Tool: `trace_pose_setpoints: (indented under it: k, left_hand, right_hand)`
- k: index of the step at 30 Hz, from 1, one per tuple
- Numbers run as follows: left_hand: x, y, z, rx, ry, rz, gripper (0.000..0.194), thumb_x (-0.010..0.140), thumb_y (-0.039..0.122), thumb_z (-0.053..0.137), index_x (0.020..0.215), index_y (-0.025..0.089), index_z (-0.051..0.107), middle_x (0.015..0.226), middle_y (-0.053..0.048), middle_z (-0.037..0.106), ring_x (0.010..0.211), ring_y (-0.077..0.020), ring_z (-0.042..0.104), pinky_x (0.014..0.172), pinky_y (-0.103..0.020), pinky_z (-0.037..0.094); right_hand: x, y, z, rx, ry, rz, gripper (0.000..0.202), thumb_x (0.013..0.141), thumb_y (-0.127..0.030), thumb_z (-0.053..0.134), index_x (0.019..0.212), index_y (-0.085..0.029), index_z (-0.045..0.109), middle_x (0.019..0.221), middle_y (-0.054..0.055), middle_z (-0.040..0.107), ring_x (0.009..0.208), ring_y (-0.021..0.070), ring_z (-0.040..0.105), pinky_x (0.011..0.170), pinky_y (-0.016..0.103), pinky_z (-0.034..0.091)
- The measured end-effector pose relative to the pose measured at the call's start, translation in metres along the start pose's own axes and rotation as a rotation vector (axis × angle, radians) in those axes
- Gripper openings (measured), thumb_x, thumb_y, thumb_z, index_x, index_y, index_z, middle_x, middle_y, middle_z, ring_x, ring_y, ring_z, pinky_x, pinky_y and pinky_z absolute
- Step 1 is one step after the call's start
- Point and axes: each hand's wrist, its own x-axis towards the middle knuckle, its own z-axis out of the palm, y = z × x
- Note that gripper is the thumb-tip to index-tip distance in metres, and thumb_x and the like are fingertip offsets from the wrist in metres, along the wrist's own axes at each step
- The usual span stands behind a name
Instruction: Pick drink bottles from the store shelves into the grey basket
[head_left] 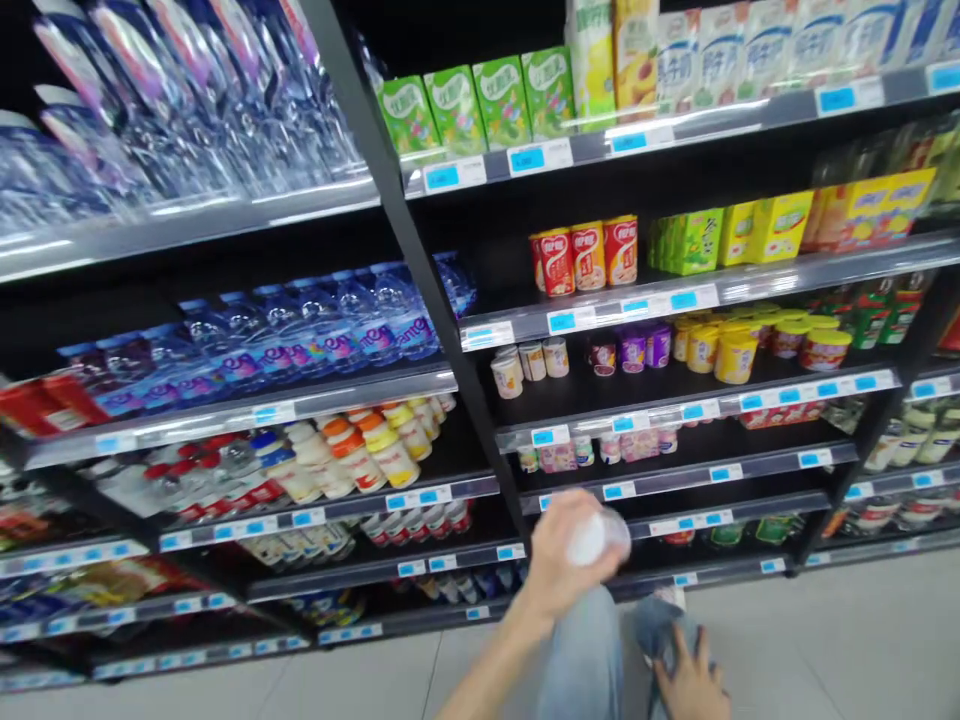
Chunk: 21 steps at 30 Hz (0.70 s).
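Note:
My left hand is closed around a small translucent tub with a round white end. Motion blurs it, and its label is hidden. It is held out before the lower shelves, above my bent knee. At the bottom right, my right hand rests near my other leg, fingers spread and nothing in them. Beyond the tub, several small pink packs sit on a low shelf.
Black shelving with price-tag rails fills the view. Red cans, yellow cans, green juice boxes and shrink-wrapped water bottles stand on it. A dark upright post divides the bays. Below lies grey tiled floor.

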Motion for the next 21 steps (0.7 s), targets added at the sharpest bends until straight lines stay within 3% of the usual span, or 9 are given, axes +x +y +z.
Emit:
trace_pose_setpoints:
  k: [2,5,7,9,12,14,17,19,21]
  left_hand:
    - [-0.069,0.017,0.008,-0.092,-0.142,-0.075,0.054,0.079,0.029,0.090,0.129,0.025,0.068,0.119,-0.010,0.076,0.108,-0.0251,0.076,0.093,-0.040,0.067]
    - [-0.166,0.021,0.027,-0.130,-0.278,-0.259,0.060,0.068,0.022,0.092,0.125,0.026,0.074,0.117,-0.009,0.078,0.104,-0.0251,0.078,0.090,-0.036,0.069]
    - [-0.215,0.020,0.035,-0.146,-0.341,-0.410,0.060,0.062,0.018,0.093,0.120,0.025,0.077,0.115,-0.008,0.080,0.103,-0.0260,0.079,0.091,-0.037,0.069]
    - [-0.250,0.023,0.037,-0.168,-0.359,-0.601,0.055,0.060,0.017,0.092,0.114,0.023,0.079,0.114,-0.008,0.081,0.103,-0.0266,0.079,0.094,-0.039,0.068]
    - [-0.278,0.035,0.030,-0.203,-0.314,-0.899,0.045,0.062,0.023,0.088,0.107,0.021,0.080,0.108,-0.007,0.081,0.099,-0.0268,0.078,0.094,-0.042,0.066]
    - [-0.286,0.041,0.026,-0.258,-0.292,-1.013,0.041,0.063,0.030,0.087,0.103,0.025,0.081,0.104,-0.006,0.081,0.096,-0.0284,0.077,0.093,-0.045,0.066]
    - [-0.289,0.041,0.024,-0.355,-0.312,-1.048,0.040,0.059,0.040,0.091,0.098,0.033,0.082,0.103,-0.008,0.081,0.097,-0.0351,0.077,0.094,-0.053,0.064]
    - [-0.288,0.041,0.026,-0.382,-0.344,-1.044,0.041,0.060,0.044,0.090,0.099,0.033,0.082,0.106,-0.010,0.081,0.100,-0.0379,0.077,0.097,-0.056,0.062]
    - [-0.287,0.042,0.028,-0.412,-0.381,-1.027,0.042,0.063,0.044,0.088,0.102,0.031,0.081,0.108,-0.011,0.081,0.101,-0.0378,0.076,0.099,-0.056,0.061]
  right_hand:
    - [-0.005,0.003,0.000,-0.045,-0.042,-0.003,0.073,0.086,-0.063,0.055,0.149,-0.030,0.068,0.169,0.022,0.047,0.126,0.0492,0.070,0.095,0.067,0.059]
    - [-0.011,0.001,-0.002,-0.078,-0.085,0.011,0.072,0.090,-0.059,0.050,0.154,-0.030,0.064,0.172,0.019,0.044,0.132,0.0491,0.067,0.098,0.065,0.059]
    - [-0.014,-0.001,-0.010,-0.045,-0.113,-0.020,0.071,0.091,-0.056,0.050,0.154,-0.027,0.064,0.173,0.019,0.042,0.135,0.0493,0.065,0.102,0.066,0.057]
    - [-0.020,-0.002,-0.025,0.042,-0.137,-0.060,0.071,0.089,-0.057,0.050,0.150,-0.024,0.065,0.171,0.020,0.044,0.139,0.0478,0.062,0.108,0.065,0.054]
    - [-0.043,-0.002,-0.053,0.319,-0.108,-0.013,0.071,0.086,-0.068,0.053,0.128,-0.016,0.074,0.153,0.025,0.062,0.145,0.0437,0.059,0.119,0.057,0.049]
    - [-0.073,-0.005,-0.066,0.547,-0.095,0.011,0.071,0.088,-0.075,0.052,0.121,-0.016,0.074,0.140,0.023,0.071,0.141,0.0422,0.062,0.120,0.054,0.050]
    - [-0.132,-0.014,-0.073,0.769,-0.172,-0.022,0.061,0.096,-0.070,0.057,0.134,-0.022,0.067,0.145,0.016,0.071,0.137,0.0373,0.066,0.114,0.050,0.056]
    - [-0.161,-0.023,-0.070,0.796,-0.186,-0.073,0.069,0.091,-0.064,0.071,0.147,-0.025,0.058,0.156,0.015,0.063,0.141,0.0372,0.063,0.112,0.049,0.058]
    - [-0.172,-0.032,-0.065,0.727,-0.151,-0.092,0.082,0.081,-0.062,0.080,0.147,-0.020,0.056,0.151,0.019,0.065,0.137,0.0413,0.066,0.108,0.052,0.060]
